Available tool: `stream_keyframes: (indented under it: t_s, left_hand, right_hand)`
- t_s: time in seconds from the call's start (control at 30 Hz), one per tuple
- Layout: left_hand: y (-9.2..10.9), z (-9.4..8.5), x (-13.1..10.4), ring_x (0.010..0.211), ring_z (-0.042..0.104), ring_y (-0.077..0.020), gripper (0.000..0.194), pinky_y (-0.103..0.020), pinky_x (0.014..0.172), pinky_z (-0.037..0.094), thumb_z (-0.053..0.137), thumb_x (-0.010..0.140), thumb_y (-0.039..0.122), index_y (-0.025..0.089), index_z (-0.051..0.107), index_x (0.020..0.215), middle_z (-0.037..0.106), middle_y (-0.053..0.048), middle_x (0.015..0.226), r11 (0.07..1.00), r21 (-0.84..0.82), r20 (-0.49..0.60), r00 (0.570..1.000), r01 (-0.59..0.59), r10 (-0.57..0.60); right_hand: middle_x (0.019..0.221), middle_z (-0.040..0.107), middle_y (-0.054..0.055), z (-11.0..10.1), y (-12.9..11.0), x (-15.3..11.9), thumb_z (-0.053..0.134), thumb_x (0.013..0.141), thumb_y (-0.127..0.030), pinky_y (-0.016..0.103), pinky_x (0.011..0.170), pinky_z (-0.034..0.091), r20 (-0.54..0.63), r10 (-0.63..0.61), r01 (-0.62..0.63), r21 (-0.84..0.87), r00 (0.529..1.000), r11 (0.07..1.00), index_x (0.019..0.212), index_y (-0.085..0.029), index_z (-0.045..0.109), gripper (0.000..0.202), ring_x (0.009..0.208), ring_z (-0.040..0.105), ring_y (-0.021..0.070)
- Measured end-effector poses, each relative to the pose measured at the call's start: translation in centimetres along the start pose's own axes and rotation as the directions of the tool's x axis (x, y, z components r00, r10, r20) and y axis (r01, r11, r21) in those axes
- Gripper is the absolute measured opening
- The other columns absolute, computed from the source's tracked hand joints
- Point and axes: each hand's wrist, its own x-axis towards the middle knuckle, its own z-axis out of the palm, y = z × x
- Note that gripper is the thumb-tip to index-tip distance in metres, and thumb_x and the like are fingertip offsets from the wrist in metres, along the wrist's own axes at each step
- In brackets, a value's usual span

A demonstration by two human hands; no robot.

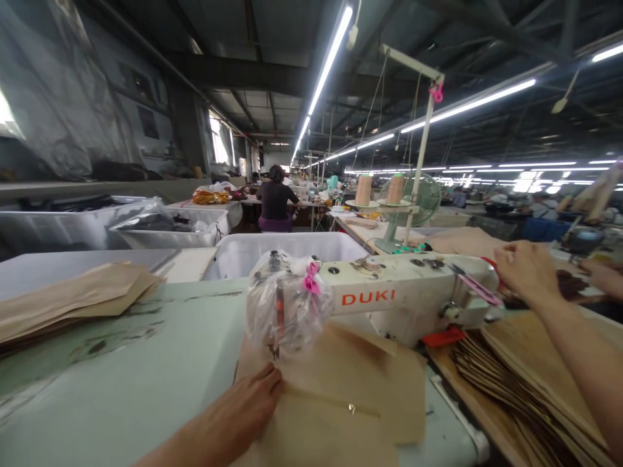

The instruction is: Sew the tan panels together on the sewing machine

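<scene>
A person (276,202) in black sits left of a green fan (428,196).

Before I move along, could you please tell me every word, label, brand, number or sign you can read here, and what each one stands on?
"DUKI": red capitals on the side of the sewing machine.
No other text can be read; any small markings on the thread cones or the fan are too small or blurred to tell.
</scene>
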Motion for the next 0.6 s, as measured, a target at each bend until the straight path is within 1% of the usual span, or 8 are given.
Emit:
stream_keyframes:
  t_s: [0.1, 0.13, 0.2, 0.23, 0.27, 0.3, 0.4, 0.6]
  left_hand:
    - [-0.3, -0.6, 0.2, 0.106, 0.064, -0.0233, 0.046, -0.035, 0.096, 0.053, 0.046, 0.073, -0.003, 0.022, 0.067, 0.107, 0.068, -0.005, 0.107, 0.999, -0.035, 0.044, 0.999, 0.007, -0.005]
    - [-0.5, -0.8, 0.2, 0.107, 0.064, -0.0223, 0.047, -0.034, 0.097, 0.052, 0.045, 0.074, -0.003, 0.022, 0.067, 0.107, 0.068, -0.005, 0.108, 0.999, -0.046, 0.057, 0.998, 0.012, -0.009]
    - [-1.0, -1.1, -0.2, 0.114, 0.063, -0.0213, 0.052, -0.034, 0.102, 0.050, 0.044, 0.075, -0.003, 0.023, 0.066, 0.114, 0.068, -0.005, 0.116, 0.998, -0.064, 0.085, 0.996, 0.022, -0.017]
    - [-1.3, -1.3, -0.5, 0.119, 0.061, -0.0225, 0.056, -0.036, 0.106, 0.049, 0.046, 0.073, -0.002, 0.022, 0.064, 0.121, 0.066, -0.006, 0.124, 0.997, -0.071, 0.106, 0.994, 0.022, -0.015]
    - [-1.6, -1.5, -0.9, 0.126, 0.058, -0.0249, 0.063, -0.039, 0.109, 0.047, 0.048, 0.071, -0.002, 0.021, 0.061, 0.128, 0.062, -0.008, 0.133, 0.997, -0.078, 0.130, 0.992, 0.017, -0.007]
    - [-1.9, -1.6, -1.2, 0.131, 0.053, -0.0276, 0.072, -0.042, 0.111, 0.045, 0.050, 0.067, -0.002, 0.019, 0.056, 0.135, 0.057, -0.010, 0.141, 0.997, -0.083, 0.152, 0.988, 0.009, 0.004]
    - [-2.1, -1.7, -2.0, 0.138, 0.047, -0.0284, 0.087, -0.043, 0.114, 0.041, 0.048, 0.059, -0.006, 0.018, 0.050, 0.143, 0.051, -0.011, 0.149, 0.994, -0.107, 0.174, 0.984, -0.022, 0.041]
    - [-1.6, -1.6, -1.3, 0.110, 0.064, -0.0200, 0.045, -0.030, 0.099, 0.051, 0.046, 0.087, 0.003, 0.026, 0.064, 0.120, 0.069, -0.004, 0.118, 0.983, -0.173, 0.050, 0.996, -0.062, 0.072]
  right_hand:
    - [0.108, 0.061, 0.021, -4.5, -6.6, -7.1, 0.058, 0.094, -0.028, 0.040, 0.094, 0.039, -0.194, -0.142, 0.158, 0.067, 0.971, 0.985, 0.106, -0.009, 0.062, 0.023, 0.112, 0.051, 0.0281]
    - [0.102, 0.062, 0.018, -5.8, -9.2, -10.9, 0.055, 0.096, -0.026, 0.039, 0.092, 0.040, -0.279, -0.298, 0.361, 0.213, 0.913, 0.908, 0.103, -0.011, 0.061, 0.018, 0.104, 0.054, 0.0267]
    - [0.086, 0.062, 0.007, -7.4, -14.3, -19.3, 0.047, 0.099, -0.019, 0.034, 0.081, 0.044, -0.278, -0.683, 0.711, 0.493, 0.675, 0.502, 0.096, -0.016, 0.059, 0.012, 0.085, 0.057, 0.0202]
    - [0.076, 0.059, 0.003, -7.5, -16.5, -23.4, 0.044, 0.101, -0.018, 0.032, 0.072, 0.042, -0.281, -0.780, 0.756, 0.558, 0.559, 0.342, 0.086, -0.018, 0.057, 0.020, 0.072, 0.054, 0.0172]
    - [0.068, 0.056, 0.000, -7.2, -18.2, -27.2, 0.040, 0.103, -0.022, 0.029, 0.063, 0.040, -0.309, -0.811, 0.778, 0.574, 0.496, 0.257, 0.077, -0.018, 0.054, 0.031, 0.063, 0.051, 0.0149]
    - [0.065, 0.055, -0.001, -6.4, -19.4, -30.5, 0.036, 0.106, -0.024, 0.028, 0.058, 0.038, -0.358, -0.795, 0.780, 0.588, 0.490, 0.215, 0.071, -0.018, 0.052, 0.039, 0.059, 0.051, 0.0131]
    - [0.078, 0.067, 0.001, -3.1, -20.0, -36.7, 0.028, 0.108, -0.016, 0.026, 0.066, 0.045, -0.404, -0.737, 0.789, 0.546, 0.542, 0.281, 0.080, -0.017, 0.061, 0.043, 0.071, 0.061, 0.0130]
    - [0.092, 0.074, 0.002, 0.4, -17.4, -39.6, 0.044, 0.105, -0.020, 0.022, 0.085, 0.051, -0.414, -0.750, 0.839, 0.422, 0.516, 0.344, 0.099, -0.019, 0.066, 0.022, 0.088, 0.068, 0.0140]
